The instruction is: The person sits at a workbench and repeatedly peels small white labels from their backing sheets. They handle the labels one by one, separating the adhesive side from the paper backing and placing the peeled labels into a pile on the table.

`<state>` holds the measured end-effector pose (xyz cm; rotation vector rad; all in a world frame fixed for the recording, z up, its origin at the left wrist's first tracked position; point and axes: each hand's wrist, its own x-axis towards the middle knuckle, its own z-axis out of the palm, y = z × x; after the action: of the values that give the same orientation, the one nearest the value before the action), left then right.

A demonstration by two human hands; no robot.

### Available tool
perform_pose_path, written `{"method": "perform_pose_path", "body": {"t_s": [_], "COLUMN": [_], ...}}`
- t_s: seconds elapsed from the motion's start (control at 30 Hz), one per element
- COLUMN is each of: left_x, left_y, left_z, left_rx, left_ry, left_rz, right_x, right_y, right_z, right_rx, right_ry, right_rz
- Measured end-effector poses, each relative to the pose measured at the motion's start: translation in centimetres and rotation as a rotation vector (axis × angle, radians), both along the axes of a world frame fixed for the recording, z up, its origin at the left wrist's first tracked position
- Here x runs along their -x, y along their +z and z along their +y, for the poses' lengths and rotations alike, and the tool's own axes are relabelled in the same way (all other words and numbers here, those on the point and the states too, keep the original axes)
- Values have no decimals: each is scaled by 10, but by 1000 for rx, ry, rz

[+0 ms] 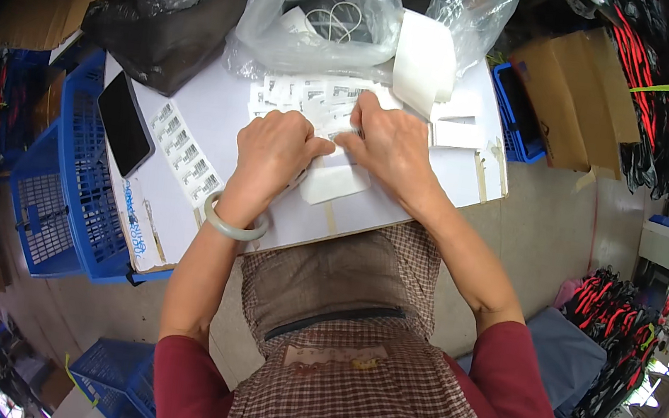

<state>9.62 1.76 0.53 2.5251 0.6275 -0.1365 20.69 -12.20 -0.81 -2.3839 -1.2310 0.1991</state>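
Observation:
My left hand (275,147) is closed at the left edge of a small white card (336,182), its thumb pointing right across the card's far end. To the right, my right hand (396,146) has curled fingers, with the thumb near the same end. Whatever the right fingertips grip is hidden or too small to name. Just beyond both hands lies a spread of white barcode labels (307,93). A pale bangle (230,228) circles my left wrist.
A strip of barcode labels (185,149) and a black phone (126,125) lie at left. Behind stand a clear plastic bag (265,25) with white cords inside and a black bag (156,28). White cards (456,135) are stacked right. Blue baskets (92,179) flank the table (308,222).

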Motion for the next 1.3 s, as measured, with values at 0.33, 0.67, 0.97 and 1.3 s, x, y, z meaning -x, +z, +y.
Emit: {"method": "perform_pose_path", "body": {"t_s": [0.33, 0.67, 0.97, 1.3], "left_x": [40, 76, 85, 108], "left_y": [24, 33, 32, 11], "left_z": [10, -18, -27, -17], "left_rx": [1034, 1095, 1034, 900], "left_ry": [280, 220, 351, 456], "left_rz": [-222, -386, -315, -128], "right_x": [46, 56, 61, 19], "right_y": [30, 16, 23, 38], "right_z": [-18, -28, -29, -42], "right_rx": [-603, -541, -655, -225], "right_ry": [191, 37, 141, -100], "right_rz": [439, 1035, 595, 1205]}}
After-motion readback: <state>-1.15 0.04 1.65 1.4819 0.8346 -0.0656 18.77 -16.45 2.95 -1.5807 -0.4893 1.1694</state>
